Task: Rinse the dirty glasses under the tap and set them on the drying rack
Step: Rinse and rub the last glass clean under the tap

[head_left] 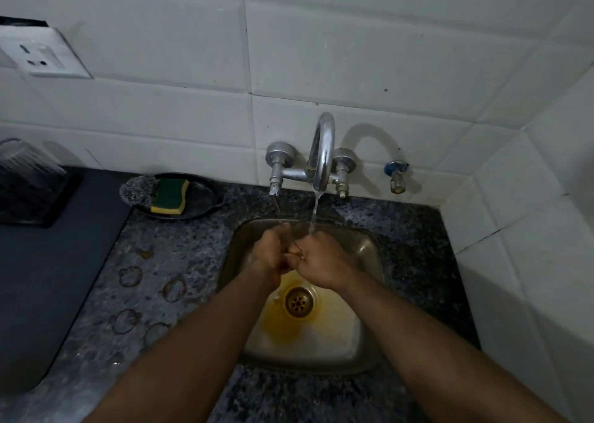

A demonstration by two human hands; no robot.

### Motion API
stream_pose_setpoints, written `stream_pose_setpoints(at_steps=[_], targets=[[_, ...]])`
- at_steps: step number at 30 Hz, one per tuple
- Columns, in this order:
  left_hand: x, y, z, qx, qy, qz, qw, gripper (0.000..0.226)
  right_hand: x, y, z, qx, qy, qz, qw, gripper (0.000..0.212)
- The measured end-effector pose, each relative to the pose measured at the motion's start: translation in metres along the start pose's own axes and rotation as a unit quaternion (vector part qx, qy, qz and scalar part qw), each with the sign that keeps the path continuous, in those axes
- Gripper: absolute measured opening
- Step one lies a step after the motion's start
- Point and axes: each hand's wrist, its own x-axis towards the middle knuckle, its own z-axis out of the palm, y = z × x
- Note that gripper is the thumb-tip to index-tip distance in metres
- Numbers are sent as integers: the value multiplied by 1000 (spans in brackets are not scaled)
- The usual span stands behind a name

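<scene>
Task status: rinsing appears to be in hand. The tap point(322, 152) at centre frame is running, and its stream lands where the left hand point(268, 255) and the right hand point(318, 262) meet over the sink point(369, 252). Both hands have their fingers curled inward and pressed close together, knuckles almost touching. A faint clear rim shows between them, which suggests a glass, but whether the fingers are clamped on one cannot be told from here.

One glass point(19, 156) stands inverted at the far left edge of the frame, on the dark drying rack point(38, 204); that item looks finished. No other dirty glasses are visible. Several brown ring marks point(130, 275) on the countertop point(180, 262), left of the sink, show where glasses probably stood.

Containers:
- Sink: a yellow-brown liquid pools around the drain point(299, 300) in the lower centre. Judged to be residue tipped from a glass.
- Black dish point(205, 194), left of the tap: holds a green and yellow sponge point(171, 196) and a grey scouring pad point(139, 190), touching each other.
</scene>
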Motion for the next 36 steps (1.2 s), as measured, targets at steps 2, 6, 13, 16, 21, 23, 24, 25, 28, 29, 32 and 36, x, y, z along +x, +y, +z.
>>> stream_pose_setpoints(at_steps=[2, 6, 13, 16, 21, 23, 24, 25, 28, 29, 32, 36], targets=[[-8, 3, 2, 28, 5, 2, 1000, 27, -3, 4, -2, -4, -27, -8, 1000, 23], [-13, 0, -6, 125, -87, -67, 986, 41, -6, 13, -15, -119, -110, -33, 986, 33], [3, -2, -2, 71, -28, 20, 997, 28, -6, -2, -21, 12, -124, 3, 992, 15], [-2, -4, -10, 161, -126, -92, 975, 35, -7, 1, -29, -237, -149, -50, 959, 25], [-1, -15, 5, -95, -55, 90, 990, 21, -2, 0, -22, 68, -106, 43, 991, 12], [-2, -18, 4, -111, -27, 91, 989, 22, -3, -4, -24, 33, -118, 10, 992, 12], [-5, -16, 1, -85, -36, 51, 994, 24, -4, -6, -25, -39, -134, -19, 990, 15], [-6, -14, -1, -45, -69, 4, 997, 28, -5, -7, -28, -126, -146, -45, 980, 21], [-5, -10, -6, 61, -119, -65, 989, 39, -4, 0, -29, -209, -149, -61, 964, 36], [-3, -10, -5, 54, -111, -53, 991, 39, -4, 2, -27, -161, -143, -44, 976, 34], [-1, -14, 1, -54, -62, 45, 996, 27, -4, 1, -22, 40, -112, 16, 993, 19], [-4, -15, -9, 45, -96, -44, 993, 36, -8, -4, -22, -161, -164, -72, 971, 28]])
